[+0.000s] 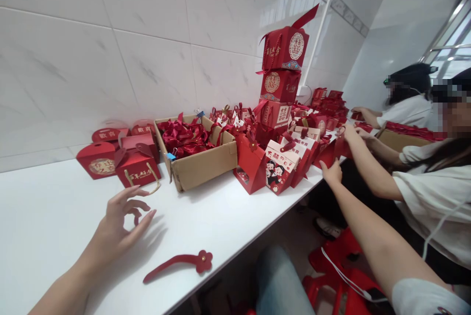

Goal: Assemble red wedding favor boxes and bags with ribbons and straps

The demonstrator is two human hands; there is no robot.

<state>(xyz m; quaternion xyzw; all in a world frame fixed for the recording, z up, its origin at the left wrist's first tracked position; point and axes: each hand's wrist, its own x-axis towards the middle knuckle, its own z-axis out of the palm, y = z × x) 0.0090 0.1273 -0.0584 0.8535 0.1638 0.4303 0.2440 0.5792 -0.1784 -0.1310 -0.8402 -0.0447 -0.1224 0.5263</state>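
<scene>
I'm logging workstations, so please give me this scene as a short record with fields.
Left hand: open above the white table, nearest a red cardboard box with gold rope handle; contact unclear
Right hand: beside red paper gift boxes; grip unclear
Foreground: dark red strap with flower-shaped end
Container: open brown cardboard box holding dark red ribbons
Stack: red printed cardboard boxes
People: two co-workers at right

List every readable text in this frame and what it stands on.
"歡喜": two back-left boxes
"百年好合": rope-handled red box
"囍": boxes in the tall stack
"大囍的日子": box with cartoon couple
Too blurred to read fully: medallion on the leftmost box; lettering on the white-topped boxes behind the couple box.
</scene>
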